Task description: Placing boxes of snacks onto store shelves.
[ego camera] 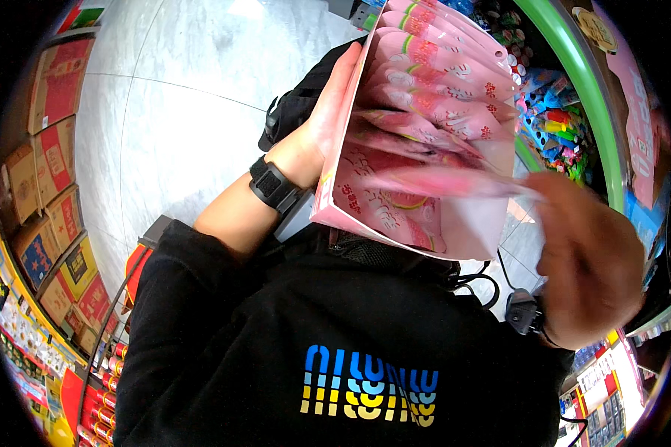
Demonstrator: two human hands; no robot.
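Observation:
My left hand [331, 114] supports a pink cardboard display box [475, 226] from its left side, fingers flat along the outer wall. Several pink packets [419, 78] with watermelon pictures stand in a row in the far part of the box. One more packet [405, 220] leans or lies at the near end. My right hand [590, 257], blurred by motion, is at the box's right side and pinches the end of a blurred pink packet [447, 182] stretched across the box opening. Its fingertips are hard to make out.
Cardboard cartons [56, 156] are stacked along the left. Pale floor tiles [184, 112] lie between them and a black bag [307, 84]. A green curved rail [587, 84] runs at right beside colourful small goods [559, 128]. Red cylindrical packs [103, 408] stand at lower left.

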